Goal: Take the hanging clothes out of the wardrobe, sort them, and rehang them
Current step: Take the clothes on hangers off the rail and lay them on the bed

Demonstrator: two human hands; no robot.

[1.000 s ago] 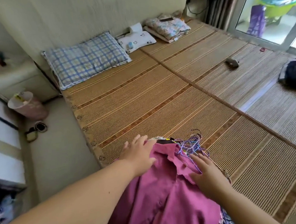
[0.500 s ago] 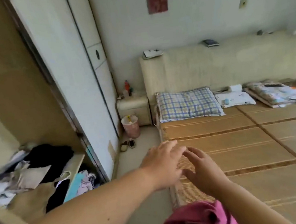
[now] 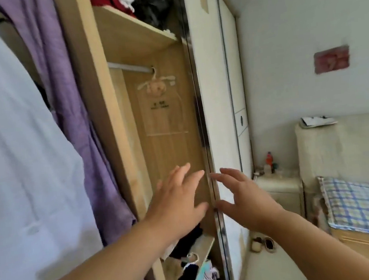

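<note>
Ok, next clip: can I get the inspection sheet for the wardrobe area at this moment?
Surface: lower wardrobe shelf, dark clothes lying on it.
Job's things: purple garment hangs at left, pale garment beside it; visible rail carries a clear hanging bag.
Clutter: heaped clothes on the top shelf; slippers on the floor.
Hands: left hand and right hand open, fingers spread, holding nothing, raised before the wardrobe.
Cables: nothing seen.
Surroundings: white sliding door, nightstand, checked pillow.
</note>
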